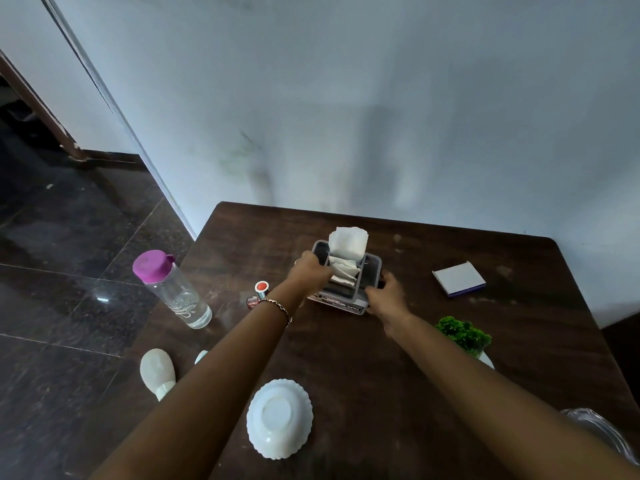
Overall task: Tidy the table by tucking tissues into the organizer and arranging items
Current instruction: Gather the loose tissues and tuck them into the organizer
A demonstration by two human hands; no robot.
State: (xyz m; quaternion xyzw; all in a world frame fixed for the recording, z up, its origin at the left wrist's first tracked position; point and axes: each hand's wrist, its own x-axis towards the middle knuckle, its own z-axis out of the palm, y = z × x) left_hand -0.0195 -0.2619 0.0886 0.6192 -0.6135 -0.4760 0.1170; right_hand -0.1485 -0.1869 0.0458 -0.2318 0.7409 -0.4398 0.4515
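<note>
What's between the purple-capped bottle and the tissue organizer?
Head view: a small red-capped bottle stands on the table there, and the left hand is at the organizer, with its wrist crossing the stretch.

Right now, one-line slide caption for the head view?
Left hand and right hand grip the organizer on the table, tissues sticking up from it.

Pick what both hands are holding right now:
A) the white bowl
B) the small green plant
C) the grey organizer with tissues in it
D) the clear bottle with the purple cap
C: the left hand grips the left side of the grey organizer and the right hand grips its right side, with white tissues standing up out of it.
</note>
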